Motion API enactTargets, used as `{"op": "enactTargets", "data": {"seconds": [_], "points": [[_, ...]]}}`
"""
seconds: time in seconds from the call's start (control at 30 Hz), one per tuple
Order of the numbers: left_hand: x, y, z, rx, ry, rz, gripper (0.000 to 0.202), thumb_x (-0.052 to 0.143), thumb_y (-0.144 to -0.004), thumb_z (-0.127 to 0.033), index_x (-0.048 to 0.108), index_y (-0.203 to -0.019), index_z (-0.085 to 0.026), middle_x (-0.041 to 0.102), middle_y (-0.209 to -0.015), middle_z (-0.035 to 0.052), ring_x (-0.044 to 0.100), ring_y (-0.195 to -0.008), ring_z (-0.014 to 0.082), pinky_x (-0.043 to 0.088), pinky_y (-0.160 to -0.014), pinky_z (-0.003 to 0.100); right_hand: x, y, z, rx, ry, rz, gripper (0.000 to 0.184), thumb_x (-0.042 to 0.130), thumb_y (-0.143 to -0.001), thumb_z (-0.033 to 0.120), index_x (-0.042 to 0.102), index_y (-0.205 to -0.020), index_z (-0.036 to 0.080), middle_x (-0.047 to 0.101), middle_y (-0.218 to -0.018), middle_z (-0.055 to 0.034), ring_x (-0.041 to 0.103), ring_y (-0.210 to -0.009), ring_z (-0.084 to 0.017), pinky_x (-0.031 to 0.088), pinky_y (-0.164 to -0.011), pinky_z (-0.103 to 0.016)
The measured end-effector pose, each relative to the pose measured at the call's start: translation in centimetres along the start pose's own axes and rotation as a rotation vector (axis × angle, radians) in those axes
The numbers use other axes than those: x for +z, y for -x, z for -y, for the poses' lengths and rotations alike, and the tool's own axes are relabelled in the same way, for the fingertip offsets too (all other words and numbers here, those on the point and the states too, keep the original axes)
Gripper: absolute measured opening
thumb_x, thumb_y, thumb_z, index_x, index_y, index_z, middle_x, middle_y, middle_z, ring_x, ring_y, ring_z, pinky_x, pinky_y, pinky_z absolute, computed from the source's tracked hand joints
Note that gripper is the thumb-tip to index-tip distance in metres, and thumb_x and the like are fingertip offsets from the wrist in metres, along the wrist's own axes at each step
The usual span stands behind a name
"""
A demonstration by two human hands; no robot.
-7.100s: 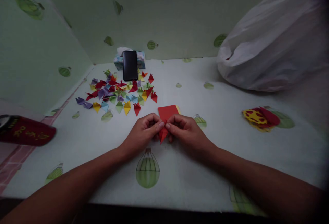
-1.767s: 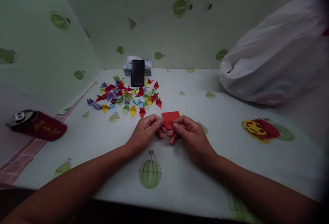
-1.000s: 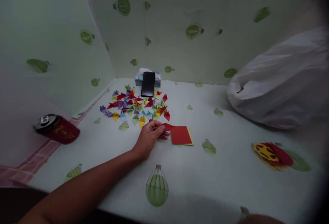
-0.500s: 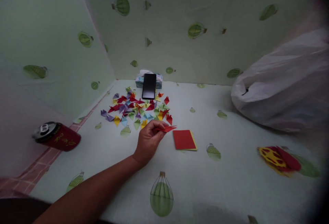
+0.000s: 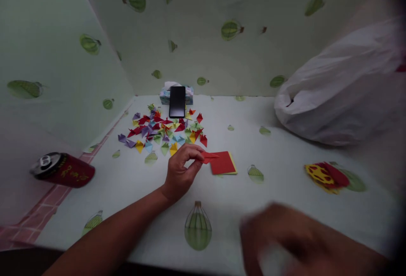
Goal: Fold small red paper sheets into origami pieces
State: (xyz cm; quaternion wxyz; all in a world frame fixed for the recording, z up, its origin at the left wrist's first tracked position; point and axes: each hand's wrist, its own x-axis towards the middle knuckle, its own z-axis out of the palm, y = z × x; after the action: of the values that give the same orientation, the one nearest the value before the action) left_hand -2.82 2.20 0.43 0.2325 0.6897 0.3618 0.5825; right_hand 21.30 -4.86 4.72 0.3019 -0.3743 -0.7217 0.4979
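Note:
Between thumb and fingers, my left hand (image 5: 182, 170) pinches a folded piece of red paper (image 5: 209, 157) with a thin point toward the right. Just behind that point lies a stack of square paper (image 5: 223, 164), red on top with yellow showing at its edge. My right hand (image 5: 275, 236) is low at the right front, smeared by motion, so its fingers cannot be made out. Beyond the left hand is a spread of small folded paper cranes (image 5: 163, 129) in red, purple, yellow, green, blue and orange.
A black phone (image 5: 177, 102) leans on a tissue box (image 5: 189, 94) at the back. To the left lies a red drink can (image 5: 68, 169) on its side. At the right are a white plastic bag (image 5: 330, 98) and red and yellow paper cutouts (image 5: 326, 176).
My right hand has come into view from the lower right. The red folded paper in my left hand has turned slightly and now overlaps the stack's edge. The view has shifted a little.

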Motion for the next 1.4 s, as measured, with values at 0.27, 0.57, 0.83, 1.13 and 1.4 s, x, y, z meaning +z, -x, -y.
{"op": "enactTargets", "data": {"seconds": [0.27,0.57,0.83,1.13,1.4], "points": [[1.1,1.1,0.0,0.028,0.040,0.261,0.015,0.062,-0.086,-0.003,0.063,-0.082,-0.018,0.068,-0.086,0.0035,0.065,-0.083,0.0138,0.051,-0.076,0.026,1.3,-6.0,-3.0,0.326,-0.504,-0.106,0.032,0.069,-0.086,0.049,0.061,-0.087,0.018,0.060,-0.066,0.0018,0.056,-0.054,-0.011,0.046,-0.052,-0.025],[2.1,1.3,-1.0,-0.790,0.490,0.304,0.017,0.066,-0.085,-0.025,0.060,-0.098,-0.016,0.069,-0.083,0.0026,0.067,-0.073,0.0138,0.054,-0.071,0.027,2.2,-5.3,-4.6,0.352,-0.594,-0.247,0.033,0.068,-0.088,0.043,0.059,-0.071,0.017,0.058,-0.060,0.0025,0.052,-0.050,-0.009,0.042,-0.053,-0.024],[2.3,1.0,-1.6,-0.919,0.357,0.317,0.017,0.070,-0.081,-0.029,0.063,-0.078,-0.014,0.066,-0.065,0.0002,0.060,-0.060,0.0099,0.047,-0.060,0.022,2.4,-5.1,-5.1,0.267,-0.507,-0.252,0.018,0.065,-0.089,0.035,0.060,-0.098,0.020,0.060,-0.067,0.0041,0.055,-0.055,-0.010,0.044,-0.055,-0.025],[2.5,1.0,-1.5,-0.986,0.410,0.437,0.015,0.069,-0.084,-0.027,0.064,-0.079,-0.014,0.066,-0.065,0.0000,0.061,-0.061,0.0104,0.049,-0.063,0.023,1.5,-5.3,-5.7,0.324,-0.495,-0.216,0.017,0.067,-0.086,0.033,0.058,-0.086,0.019,0.059,-0.067,0.0034,0.056,-0.056,-0.010,0.044,-0.056,-0.026],[2.5,1.3,-1.0,-0.972,0.515,0.371,0.014,0.071,-0.083,-0.021,0.064,-0.092,-0.014,0.071,-0.079,0.0033,0.067,-0.071,0.0127,0.055,-0.071,0.027,1.7,-5.4,-5.9,0.302,-0.611,-0.175,0.019,0.072,-0.084,0.030,0.058,-0.093,0.020,0.062,-0.070,0.0035,0.056,-0.058,-0.010,0.045,-0.057,-0.026]]}}
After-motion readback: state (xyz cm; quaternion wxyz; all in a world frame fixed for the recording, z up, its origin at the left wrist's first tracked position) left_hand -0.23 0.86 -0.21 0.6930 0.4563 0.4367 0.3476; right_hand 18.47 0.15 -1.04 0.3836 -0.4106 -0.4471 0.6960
